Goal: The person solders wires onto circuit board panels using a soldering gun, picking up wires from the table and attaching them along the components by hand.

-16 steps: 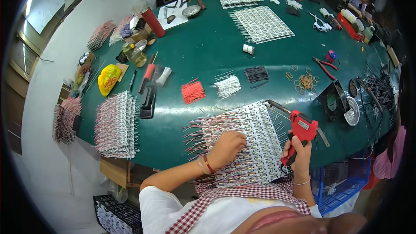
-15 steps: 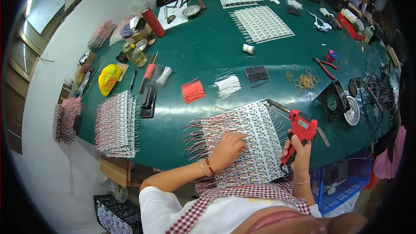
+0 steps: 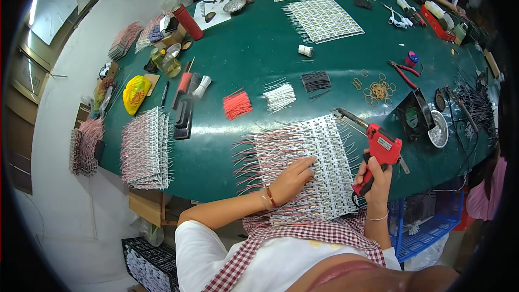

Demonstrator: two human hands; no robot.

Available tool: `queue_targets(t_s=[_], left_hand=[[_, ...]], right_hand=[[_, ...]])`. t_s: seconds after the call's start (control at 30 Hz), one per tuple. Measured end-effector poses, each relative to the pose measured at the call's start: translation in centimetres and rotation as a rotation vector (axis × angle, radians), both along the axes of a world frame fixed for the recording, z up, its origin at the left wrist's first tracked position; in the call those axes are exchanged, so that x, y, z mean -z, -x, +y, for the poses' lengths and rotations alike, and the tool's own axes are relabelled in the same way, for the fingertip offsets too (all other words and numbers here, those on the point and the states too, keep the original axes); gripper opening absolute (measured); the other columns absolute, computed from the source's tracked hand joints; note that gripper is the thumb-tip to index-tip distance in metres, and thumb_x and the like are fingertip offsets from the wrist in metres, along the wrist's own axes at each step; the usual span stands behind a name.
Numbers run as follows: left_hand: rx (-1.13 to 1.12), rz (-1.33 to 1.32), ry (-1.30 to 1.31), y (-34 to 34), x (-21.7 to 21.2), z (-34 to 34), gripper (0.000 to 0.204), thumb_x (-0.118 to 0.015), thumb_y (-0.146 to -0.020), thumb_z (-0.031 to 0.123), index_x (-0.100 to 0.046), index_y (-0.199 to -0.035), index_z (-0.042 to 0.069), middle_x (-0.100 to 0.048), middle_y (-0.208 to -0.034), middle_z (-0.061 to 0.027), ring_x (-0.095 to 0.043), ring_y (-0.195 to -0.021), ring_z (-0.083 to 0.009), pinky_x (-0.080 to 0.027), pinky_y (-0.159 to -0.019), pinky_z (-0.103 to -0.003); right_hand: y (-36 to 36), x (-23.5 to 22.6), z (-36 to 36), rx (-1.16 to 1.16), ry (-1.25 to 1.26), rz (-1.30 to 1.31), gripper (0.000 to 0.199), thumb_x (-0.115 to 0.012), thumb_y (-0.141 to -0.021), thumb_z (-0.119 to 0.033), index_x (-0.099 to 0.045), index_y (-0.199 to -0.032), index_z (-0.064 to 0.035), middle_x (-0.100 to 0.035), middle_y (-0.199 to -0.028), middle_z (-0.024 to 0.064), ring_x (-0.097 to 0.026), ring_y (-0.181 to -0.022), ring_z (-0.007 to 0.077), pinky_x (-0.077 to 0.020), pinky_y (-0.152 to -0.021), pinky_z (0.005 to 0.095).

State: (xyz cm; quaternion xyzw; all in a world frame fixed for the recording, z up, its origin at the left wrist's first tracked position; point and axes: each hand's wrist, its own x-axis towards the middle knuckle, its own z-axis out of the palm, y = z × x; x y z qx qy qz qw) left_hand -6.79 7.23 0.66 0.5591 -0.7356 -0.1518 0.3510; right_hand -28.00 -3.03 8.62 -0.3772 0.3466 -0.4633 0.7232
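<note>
A sheet of small white circuit strips with red and white wire leads (image 3: 319, 146) lies at the near edge of the green table (image 3: 254, 48). My left hand (image 3: 294, 177) rests flat on that sheet with its fingers spread. My right hand (image 3: 374, 181) grips the handle of a red soldering gun (image 3: 380, 150), whose metal tip (image 3: 346, 115) points away over the sheet's far right corner.
Bundles of red (image 3: 237, 104), white (image 3: 279, 97) and black wires (image 3: 315, 81) lie beyond the sheet. Rubber bands (image 3: 377, 90), a small fan (image 3: 413, 116), red-handled pliers (image 3: 403, 72) and a metal dish (image 3: 439, 130) sit to the right. A finished stack (image 3: 145, 147) lies left. Another person's hands work far back.
</note>
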Motion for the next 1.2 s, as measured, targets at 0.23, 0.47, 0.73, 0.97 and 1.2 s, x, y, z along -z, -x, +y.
queue_targets(t_s=[0.23, 0.47, 0.73, 0.97, 1.2], left_hand=[[-0.058, 0.132, -0.061, 0.3, -3.0, -0.4, 0.016, -0.064, -0.076, -0.001, -0.059, -0.09, 0.002, -0.055, -0.123, -0.0176, -0.056, -0.107, -0.0336, -0.048, -0.089, -0.039], [-0.108, 0.735, -0.475, 3.4, -7.3, -1.8, 0.008, -0.056, -0.089, 0.005, -0.061, -0.09, -0.001, -0.066, -0.069, -0.0035, -0.055, -0.052, -0.0034, -0.042, -0.045, -0.021], [-0.02, 0.67, -0.468, 4.6, -7.7, -1.8, 0.009, -0.059, -0.089, 0.006, -0.057, -0.086, -0.001, -0.067, -0.071, -0.0051, -0.06, -0.061, -0.006, -0.046, -0.052, -0.022], [-0.003, 0.712, -0.597, 4.9, -7.3, -1.5, 0.007, -0.057, -0.089, 0.004, -0.054, -0.087, -0.003, -0.067, -0.076, -0.0086, -0.064, -0.072, -0.0104, -0.051, -0.064, -0.023], [0.064, 0.974, -0.669, 5.0, -6.2, -0.7, 0.005, -0.056, -0.09, 0.003, -0.053, -0.088, -0.001, -0.066, -0.081, -0.0081, -0.064, -0.079, -0.0114, -0.05, -0.07, -0.024]], right_hand=[[0.9, -0.9, 0.5, -0.026, 0.049, 0.169, 0.03, -0.06, -0.084, -0.003, -0.05, -0.112, 0.0037, -0.057, -0.067, 0.0076, -0.056, -0.049, 0.0138, -0.048, -0.045, 0.0267], [-0.1, -0.8, 2.5, -0.155, 0.128, 0.37, 0.024, -0.073, -0.075, -0.002, -0.059, -0.094, -0.0003, -0.063, -0.082, 0.0033, -0.059, -0.074, 0.0088, -0.0486, -0.066, 0.0248], [-0.3, -0.5, 3.5, -0.153, 0.235, 0.524, 0.027, -0.076, -0.074, -0.007, -0.058, -0.093, -0.0018, -0.062, -0.079, 0.0012, -0.056, -0.07, 0.0063, -0.0474, -0.063, 0.0236], [0.0, 0.1, 3.8, -0.114, 0.299, 0.505, 0.03, -0.072, -0.073, -0.004, -0.056, -0.097, -0.0013, -0.061, -0.076, 0.0024, -0.058, -0.069, 0.0082, -0.0485, -0.065, 0.0255], [-0.1, 0.2, 4.8, -0.105, 0.394, 0.482, 0.033, -0.068, -0.074, -0.005, -0.055, -0.105, -0.0005, -0.061, -0.076, 0.0066, -0.06, -0.07, 0.0117, -0.0485, -0.065, 0.0266]])
